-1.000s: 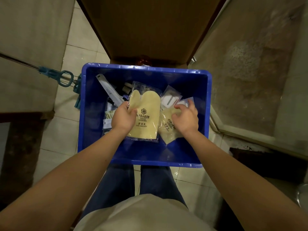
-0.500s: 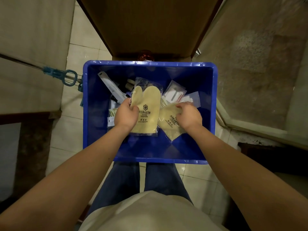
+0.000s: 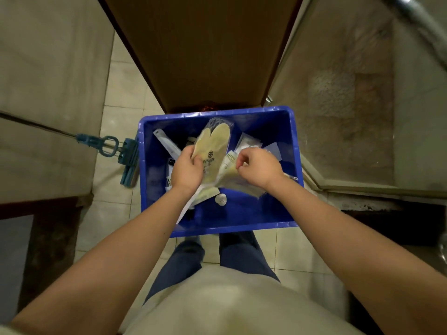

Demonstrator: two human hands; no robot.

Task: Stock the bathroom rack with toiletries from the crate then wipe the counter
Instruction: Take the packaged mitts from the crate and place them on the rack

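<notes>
The person stands over a blue rectangular plastic crate (image 3: pixel 217 232) on the pale tiled floor, with both arms reaching down into it. The left hand (image 3: pixel 187 171) grips a pale yellow mitt-shaped bath glove sealed in clear plastic wrap (image 3: pixel 214 141). Its fingers (image 3: pixel 197 163) curl round the lower part, so the packet stands raised over the far half of the crate. The right hand (image 3: pixel 258 169) is closed as well, its fingers (image 3: pixel 243 157) pinching the top of a second pale yellow wrapped packet (image 3: pixel 229 171) over the middle of the crate, just beside the first.

Loose inside the crate lie a long white sachet (image 3: pixel 167 142) by the left wall, clear sachets by the right wall, and a small white round piece (image 3: pixel 220 199) near the close wall. A blue-headed mop (image 3: pixel 129 160) lies just outside the left wall. The rack is not in view.

The step in hand looks like gathering toiletries out of the crate. The wrap is thin and probably slick, so each packet is best pinched on its firm body rather than on loose film. Each should be raised straight up past the rim so it does not drag other sachets along. A thin white strip shows under the left wrist; whether it is held or lying in the crate cannot be told, and it is worth checking before turning away.
</notes>
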